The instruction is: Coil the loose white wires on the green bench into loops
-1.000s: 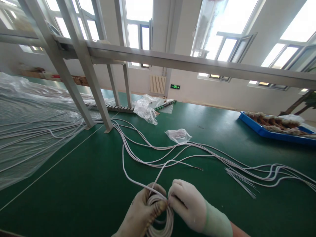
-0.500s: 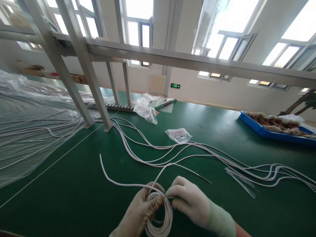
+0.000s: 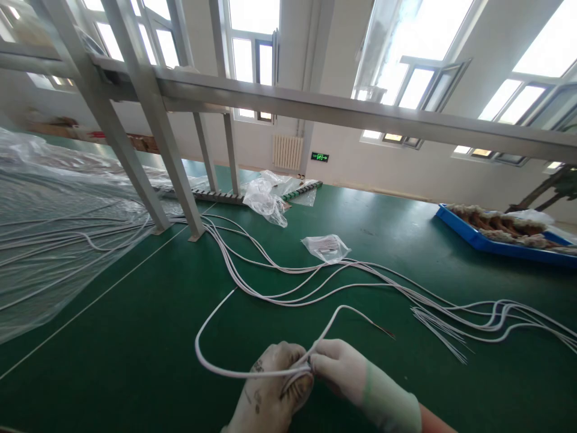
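Note:
My left hand (image 3: 274, 382), in a stained white glove, is closed around a coiled white cable (image 3: 225, 371) at the bottom middle. Most of the coil is hidden behind that hand. One loose end of the cable curves out to the left and up; the other rises to the right and tapers to a thin dark tip. My right hand (image 3: 345, 370), gloved in white, pinches at the coil just beside my left thumb. What lies between its fingertips is too small and covered to make out.
Several long white cables (image 3: 274, 297) run across the green table (image 3: 135, 343). A bunch of thin white strips (image 3: 439, 332) lies right, a small clear bag (image 3: 325, 248) at the middle. Metal frame posts (image 3: 174, 150) stand left, near plastic sheeting (image 3: 54, 240). A blue tray (image 3: 491, 242) is far right.
The coil has turned in my left hand, so its round face no longer shows. The left loose end has swung upward and right. My right hand has moved slightly left and down, staying at the coil.

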A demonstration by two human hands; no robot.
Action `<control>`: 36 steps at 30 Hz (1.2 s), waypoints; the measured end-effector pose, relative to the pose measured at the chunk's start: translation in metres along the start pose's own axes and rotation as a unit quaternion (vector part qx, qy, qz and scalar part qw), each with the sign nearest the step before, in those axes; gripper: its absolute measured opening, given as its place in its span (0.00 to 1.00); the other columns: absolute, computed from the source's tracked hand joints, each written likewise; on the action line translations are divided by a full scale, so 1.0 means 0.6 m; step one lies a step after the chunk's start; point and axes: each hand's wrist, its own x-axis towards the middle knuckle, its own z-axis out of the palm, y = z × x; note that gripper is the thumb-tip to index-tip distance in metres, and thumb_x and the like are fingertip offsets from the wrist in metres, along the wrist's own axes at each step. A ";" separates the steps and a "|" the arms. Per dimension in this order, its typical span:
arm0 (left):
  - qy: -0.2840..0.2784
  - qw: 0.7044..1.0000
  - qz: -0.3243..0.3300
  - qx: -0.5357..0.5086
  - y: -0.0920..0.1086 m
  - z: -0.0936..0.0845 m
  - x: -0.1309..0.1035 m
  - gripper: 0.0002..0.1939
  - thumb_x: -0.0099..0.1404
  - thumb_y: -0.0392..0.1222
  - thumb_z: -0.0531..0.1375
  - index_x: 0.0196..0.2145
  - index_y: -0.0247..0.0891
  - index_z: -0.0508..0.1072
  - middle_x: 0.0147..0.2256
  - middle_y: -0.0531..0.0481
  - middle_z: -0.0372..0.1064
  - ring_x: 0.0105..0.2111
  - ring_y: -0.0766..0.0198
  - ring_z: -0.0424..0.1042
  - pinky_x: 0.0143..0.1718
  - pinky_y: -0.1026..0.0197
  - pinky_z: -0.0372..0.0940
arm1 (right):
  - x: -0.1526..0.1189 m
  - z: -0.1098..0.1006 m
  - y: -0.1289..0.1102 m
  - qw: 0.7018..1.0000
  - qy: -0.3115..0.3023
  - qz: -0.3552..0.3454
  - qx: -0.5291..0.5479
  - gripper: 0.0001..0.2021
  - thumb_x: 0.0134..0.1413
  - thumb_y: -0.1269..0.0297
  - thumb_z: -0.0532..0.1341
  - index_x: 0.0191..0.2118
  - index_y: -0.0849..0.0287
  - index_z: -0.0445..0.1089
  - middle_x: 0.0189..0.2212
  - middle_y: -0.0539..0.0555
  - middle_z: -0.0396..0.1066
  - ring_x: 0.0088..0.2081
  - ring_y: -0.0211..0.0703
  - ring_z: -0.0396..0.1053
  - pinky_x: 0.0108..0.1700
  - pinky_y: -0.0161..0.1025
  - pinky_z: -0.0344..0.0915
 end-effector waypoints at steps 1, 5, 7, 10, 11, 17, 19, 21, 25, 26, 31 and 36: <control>-0.001 0.999 -0.018 -0.048 -0.001 0.000 0.003 0.19 0.68 0.62 0.57 0.41 0.44 0.74 0.40 0.44 0.74 0.41 0.49 0.72 0.44 0.50 0.66 | 0.000 -0.001 0.004 1.000 -0.002 0.000 0.011 0.11 0.63 0.66 0.52 0.27 0.55 0.62 0.18 0.44 0.55 0.19 0.39 0.56 0.21 0.35 0.54; -0.034 0.978 -0.066 -0.194 -0.014 -0.008 0.015 0.26 0.62 0.67 0.63 0.42 0.40 0.70 0.37 0.46 0.75 0.39 0.51 0.72 0.44 0.49 0.67 | -0.010 -0.015 0.016 0.987 0.075 -0.145 -0.005 0.07 0.64 0.66 0.54 0.40 0.57 0.69 0.29 0.49 0.65 0.30 0.43 0.64 0.32 0.39 0.65; -0.047 0.967 -0.069 -0.242 -0.020 -0.011 0.018 0.29 0.59 0.67 0.66 0.42 0.39 0.71 0.35 0.47 0.73 0.37 0.53 0.71 0.43 0.51 0.66 | -0.016 -0.025 0.018 0.963 0.091 -0.250 -0.052 0.09 0.62 0.66 0.58 0.47 0.56 0.72 0.39 0.53 0.67 0.38 0.46 0.67 0.39 0.42 0.67; -0.061 0.956 -0.059 -0.280 -0.022 -0.014 0.017 0.30 0.56 0.67 0.68 0.43 0.39 0.70 0.32 0.51 0.70 0.35 0.56 0.68 0.41 0.54 0.64 | -0.017 -0.038 0.016 0.936 0.071 -0.318 -0.131 0.08 0.66 0.63 0.59 0.46 0.55 0.74 0.42 0.56 0.67 0.40 0.47 0.67 0.40 0.44 0.67; -0.066 0.955 -0.062 -0.283 -0.019 -0.014 0.016 0.31 0.56 0.67 0.68 0.43 0.39 0.70 0.32 0.51 0.70 0.35 0.56 0.68 0.40 0.54 0.64 | -0.017 -0.039 0.015 0.929 0.067 -0.329 -0.156 0.08 0.68 0.62 0.58 0.44 0.55 0.74 0.41 0.56 0.67 0.40 0.48 0.66 0.40 0.44 0.66; -0.043 0.983 -0.055 -0.172 0.001 -0.005 0.006 0.25 0.63 0.67 0.61 0.42 0.41 0.72 0.38 0.46 0.72 0.39 0.51 0.70 0.44 0.49 0.66 | -0.015 -0.004 0.007 0.935 0.126 -0.267 -0.197 0.10 0.68 0.64 0.51 0.34 0.55 0.63 0.32 0.52 0.64 0.34 0.47 0.62 0.37 0.44 0.60; 0.001 0.997 -0.030 -0.073 0.004 0.000 0.002 0.21 0.67 0.63 0.58 0.42 0.44 0.75 0.40 0.45 0.73 0.41 0.49 0.71 0.44 0.48 0.65 | -0.009 0.013 0.008 0.974 0.124 -0.147 -0.123 0.10 0.65 0.64 0.52 0.30 0.54 0.60 0.28 0.50 0.61 0.31 0.46 0.61 0.34 0.42 0.59; 0.035 0.999 -0.004 -0.012 0.003 0.005 0.001 0.18 0.69 0.60 0.56 0.41 0.46 0.76 0.41 0.44 0.73 0.42 0.48 0.71 0.45 0.48 0.64 | -0.002 0.020 0.010 0.995 0.083 -0.042 -0.023 0.12 0.64 0.63 0.54 0.28 0.54 0.59 0.23 0.47 0.58 0.26 0.43 0.59 0.29 0.39 0.56; 0.028 0.995 -0.022 -0.095 -0.006 0.003 0.010 0.22 0.67 0.66 0.57 0.39 0.43 0.72 0.38 0.46 0.74 0.40 0.50 0.72 0.42 0.50 0.66 | 0.001 0.008 0.011 0.996 0.067 -0.033 0.053 0.14 0.67 0.56 0.54 0.29 0.53 0.60 0.20 0.43 0.56 0.21 0.39 0.55 0.24 0.36 0.55; 0.015 0.991 -0.034 -0.131 -0.009 0.001 0.013 0.24 0.65 0.67 0.58 0.39 0.42 0.71 0.37 0.47 0.74 0.39 0.50 0.72 0.42 0.51 0.66 | -0.001 0.003 0.010 0.993 0.090 -0.063 0.052 0.13 0.67 0.55 0.55 0.31 0.54 0.63 0.22 0.45 0.60 0.22 0.40 0.58 0.25 0.37 0.58; -0.008 0.972 -0.044 -0.229 -0.015 -0.003 0.019 0.31 0.59 0.71 0.62 0.44 0.41 0.72 0.33 0.50 0.72 0.38 0.52 0.71 0.43 0.52 0.67 | -0.018 -0.002 0.003 0.968 0.151 -0.202 0.020 0.22 0.68 0.44 0.57 0.48 0.57 0.78 0.40 0.57 0.71 0.41 0.52 0.71 0.42 0.45 0.68; 0.043 0.970 -0.061 -0.232 -0.016 0.002 0.011 0.39 0.58 0.72 0.62 0.55 0.39 0.71 0.44 0.41 0.75 0.49 0.44 0.72 0.50 0.48 0.69 | -0.026 0.022 -0.002 0.964 0.158 -0.209 -0.045 0.23 0.70 0.45 0.55 0.49 0.56 0.79 0.40 0.58 0.72 0.41 0.52 0.72 0.42 0.46 0.67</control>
